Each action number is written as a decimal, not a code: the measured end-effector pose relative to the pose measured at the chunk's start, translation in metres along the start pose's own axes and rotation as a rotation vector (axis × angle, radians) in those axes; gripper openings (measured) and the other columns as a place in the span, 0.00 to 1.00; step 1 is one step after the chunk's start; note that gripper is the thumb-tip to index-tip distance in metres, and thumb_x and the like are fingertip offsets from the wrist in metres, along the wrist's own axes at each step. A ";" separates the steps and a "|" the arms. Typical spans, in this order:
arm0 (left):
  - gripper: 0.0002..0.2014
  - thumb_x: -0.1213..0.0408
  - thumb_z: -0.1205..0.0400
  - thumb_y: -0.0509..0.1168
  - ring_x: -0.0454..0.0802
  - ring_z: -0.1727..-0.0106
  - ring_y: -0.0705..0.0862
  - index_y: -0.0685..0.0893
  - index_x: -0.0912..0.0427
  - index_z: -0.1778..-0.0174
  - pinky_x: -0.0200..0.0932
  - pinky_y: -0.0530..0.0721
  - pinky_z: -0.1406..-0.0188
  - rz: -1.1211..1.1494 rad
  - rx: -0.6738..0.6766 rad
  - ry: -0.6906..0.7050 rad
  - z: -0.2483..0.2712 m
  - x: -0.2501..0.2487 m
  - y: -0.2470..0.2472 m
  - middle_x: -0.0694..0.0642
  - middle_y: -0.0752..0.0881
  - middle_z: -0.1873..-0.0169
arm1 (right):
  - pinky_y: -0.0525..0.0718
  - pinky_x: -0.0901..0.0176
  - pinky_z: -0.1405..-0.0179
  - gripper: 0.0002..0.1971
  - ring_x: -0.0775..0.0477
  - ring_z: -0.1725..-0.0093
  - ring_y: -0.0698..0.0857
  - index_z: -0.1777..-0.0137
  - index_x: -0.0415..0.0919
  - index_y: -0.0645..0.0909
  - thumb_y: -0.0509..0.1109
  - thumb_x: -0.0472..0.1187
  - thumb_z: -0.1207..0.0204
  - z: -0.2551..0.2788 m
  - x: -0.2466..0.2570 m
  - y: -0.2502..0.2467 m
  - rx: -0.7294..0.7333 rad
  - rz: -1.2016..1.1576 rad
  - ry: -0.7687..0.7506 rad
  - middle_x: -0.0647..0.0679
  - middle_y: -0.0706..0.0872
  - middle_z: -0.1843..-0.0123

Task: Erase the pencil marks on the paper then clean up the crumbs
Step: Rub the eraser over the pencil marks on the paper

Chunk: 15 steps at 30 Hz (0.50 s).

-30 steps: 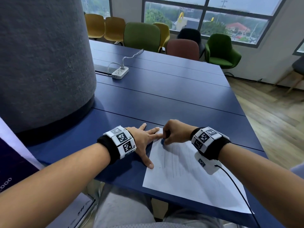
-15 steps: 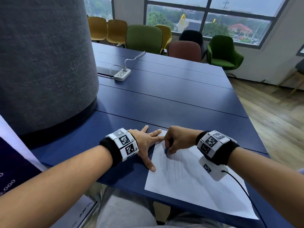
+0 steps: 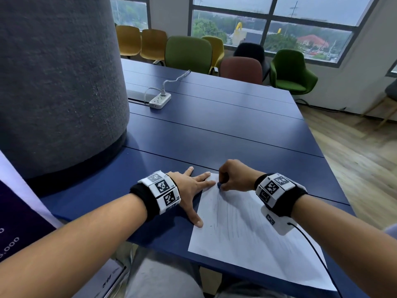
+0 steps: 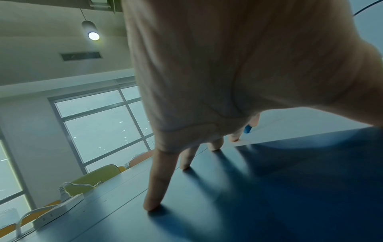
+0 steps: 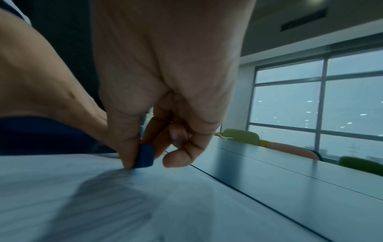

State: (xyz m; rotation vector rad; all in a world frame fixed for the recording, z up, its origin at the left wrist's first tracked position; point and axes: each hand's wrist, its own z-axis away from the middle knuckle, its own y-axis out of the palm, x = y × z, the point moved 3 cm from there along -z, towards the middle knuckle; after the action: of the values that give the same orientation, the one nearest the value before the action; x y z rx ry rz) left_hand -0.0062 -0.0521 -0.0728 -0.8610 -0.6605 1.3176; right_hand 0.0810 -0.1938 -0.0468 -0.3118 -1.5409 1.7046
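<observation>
**Erasing at the paper's far left corner**

The blue table ran away toward chairs and windows. From the head view, our left hand lay flat, fingers spread, pinning the paper at its left edge; our right hand pinched the blue eraser, a little farther up than half a second earlier. In the left wrist view, straight fingertips pressed the table. In the right wrist view, the eraser touched the paper. We judged short strokes away from the pinning hand best.

Long blue table; grey pillar at left; coloured chairs under windows; wooden floor.
</observation>
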 end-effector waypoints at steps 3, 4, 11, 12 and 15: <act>0.65 0.25 0.42 0.74 0.58 0.14 0.34 0.38 0.29 0.17 0.74 0.61 0.23 0.005 -0.002 0.001 0.001 -0.001 -0.001 0.30 0.33 0.18 | 0.79 0.64 0.67 0.05 0.53 0.66 0.83 0.62 0.40 0.87 0.80 0.38 0.34 0.007 0.005 0.007 0.141 -0.001 -0.033 0.49 0.89 0.64; 0.65 0.25 0.42 0.74 0.58 0.14 0.34 0.38 0.29 0.17 0.74 0.62 0.22 0.004 0.000 -0.001 0.001 -0.002 -0.001 0.30 0.34 0.17 | 0.80 0.64 0.67 0.05 0.53 0.66 0.83 0.62 0.40 0.87 0.80 0.39 0.34 0.006 0.004 0.006 0.132 0.009 -0.025 0.48 0.89 0.63; 0.65 0.25 0.41 0.74 0.58 0.14 0.34 0.37 0.29 0.17 0.75 0.62 0.23 -0.004 0.001 -0.006 0.001 -0.001 0.000 0.29 0.33 0.18 | 0.81 0.58 0.64 0.06 0.51 0.65 0.83 0.65 0.43 0.84 0.80 0.39 0.34 0.002 0.000 0.004 0.076 0.003 -0.017 0.48 0.88 0.64; 0.65 0.25 0.41 0.74 0.58 0.14 0.34 0.37 0.29 0.17 0.75 0.62 0.23 -0.004 0.003 -0.006 0.001 -0.002 -0.001 0.30 0.33 0.18 | 0.81 0.60 0.65 0.06 0.53 0.66 0.83 0.64 0.43 0.85 0.80 0.40 0.35 0.005 0.003 0.006 0.137 0.000 -0.026 0.49 0.88 0.65; 0.65 0.25 0.41 0.74 0.58 0.14 0.33 0.37 0.29 0.17 0.76 0.62 0.24 -0.006 0.011 -0.009 0.000 -0.002 -0.001 0.30 0.33 0.18 | 0.79 0.61 0.67 0.06 0.51 0.65 0.84 0.65 0.43 0.85 0.80 0.40 0.33 0.000 -0.001 0.000 0.071 0.021 -0.001 0.49 0.88 0.65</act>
State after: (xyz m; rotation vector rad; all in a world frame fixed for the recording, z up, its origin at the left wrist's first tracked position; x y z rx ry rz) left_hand -0.0063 -0.0545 -0.0716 -0.8440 -0.6615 1.3193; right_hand 0.0810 -0.1945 -0.0472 -0.2920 -1.4787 1.7715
